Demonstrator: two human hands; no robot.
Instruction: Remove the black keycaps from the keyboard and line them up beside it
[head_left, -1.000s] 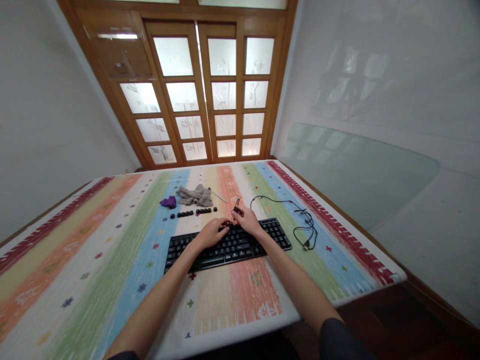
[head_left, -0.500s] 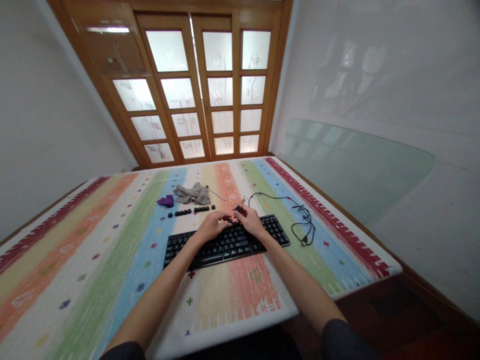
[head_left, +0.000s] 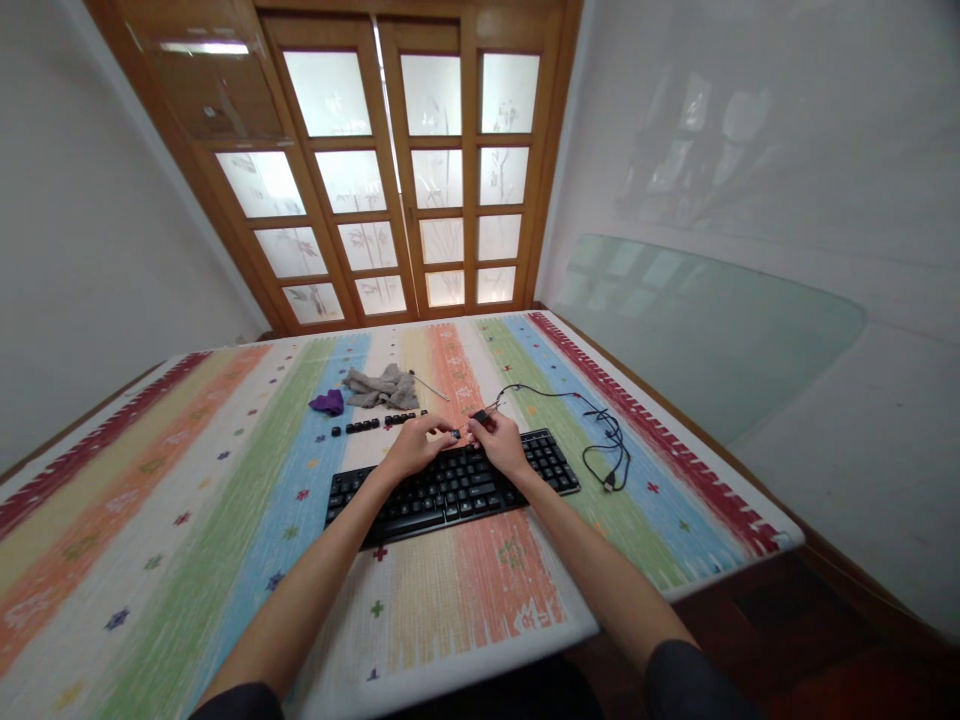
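A black keyboard [head_left: 450, 490] lies on a table covered by a striped, many-coloured cloth [head_left: 187, 500]. Both hands hover over its far edge. My left hand [head_left: 414, 448] pinches a small black keycap [head_left: 455, 434] at its fingertips. My right hand [head_left: 499, 442] is closed on a small keycap-puller tool [head_left: 482, 413] with thin wire prongs, its tip close to the keycap. A row of loose black keycaps [head_left: 379, 423] lies on the cloth just beyond the keyboard.
The keyboard's black cable [head_left: 600, 440] coils on the cloth to the right. A grey rag [head_left: 379, 388] and a small purple cloth [head_left: 328, 402] lie further back. A thin stick [head_left: 431, 386] rests beside the rag. Wooden glazed doors [head_left: 397, 180] stand behind the table.
Both hands lifted slightly off the keys and came together; the left fingers now pinch a keycap near the tool. The camera shifted a little.
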